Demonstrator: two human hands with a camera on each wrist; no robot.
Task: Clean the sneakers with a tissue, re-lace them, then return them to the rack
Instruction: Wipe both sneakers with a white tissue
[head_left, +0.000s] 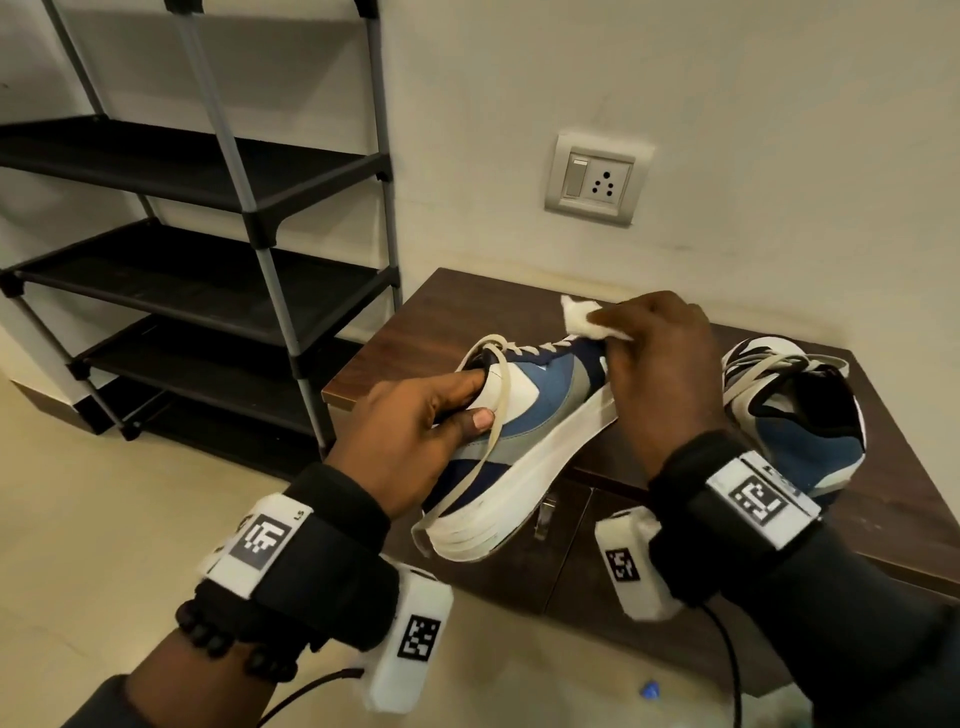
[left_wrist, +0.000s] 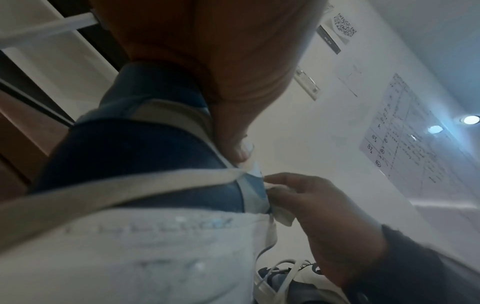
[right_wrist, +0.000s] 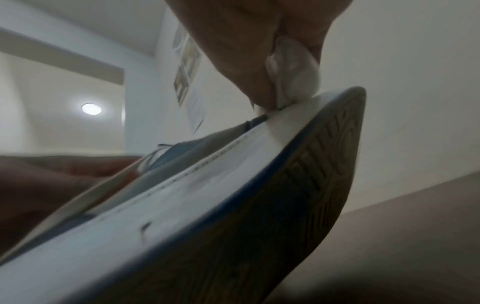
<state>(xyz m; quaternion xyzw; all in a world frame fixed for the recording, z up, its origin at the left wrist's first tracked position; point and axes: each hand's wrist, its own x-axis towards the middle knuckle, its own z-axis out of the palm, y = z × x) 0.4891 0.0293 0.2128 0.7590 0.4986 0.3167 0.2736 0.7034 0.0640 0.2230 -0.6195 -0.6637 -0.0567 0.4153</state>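
Writing: the wall chart (left_wrist: 413, 142) in the left wrist view carries the marks "BT1" and "BT2" in its edge cells; the remaining print is too blurred to read. A QR-type code sticker (left_wrist: 344, 25) sits higher on the same wall. No brand is legible on either shoe.

Task items: the left hand (head_left: 415, 431) holds a blue, grey and white sneaker (head_left: 524, 415) by the heel collar, fingers tucked inside the opening and thumb curled on the outer side, heel off the front edge of the counter (head_left: 441, 332). A loose cream lace (head_left: 485, 415) hangs down past the heel. The right hand (head_left: 660, 364) pinches a white tissue (head_left: 584, 319) between its fingers and presses it against the toe end, where upper meets white midsole. The second sneaker (head_left: 800, 415) stands at the right side of the counter, laces slack.

Surface and room: the counter is dark wood-grain, set against a cream wall with a switch and socket plate (head_left: 597, 179). A black shoe rack (head_left: 208, 249) with grey poles stands just beside the counter's left edge on a pale tiled floor (head_left: 104, 519). Both wrists wear black straps with printed marker tags.
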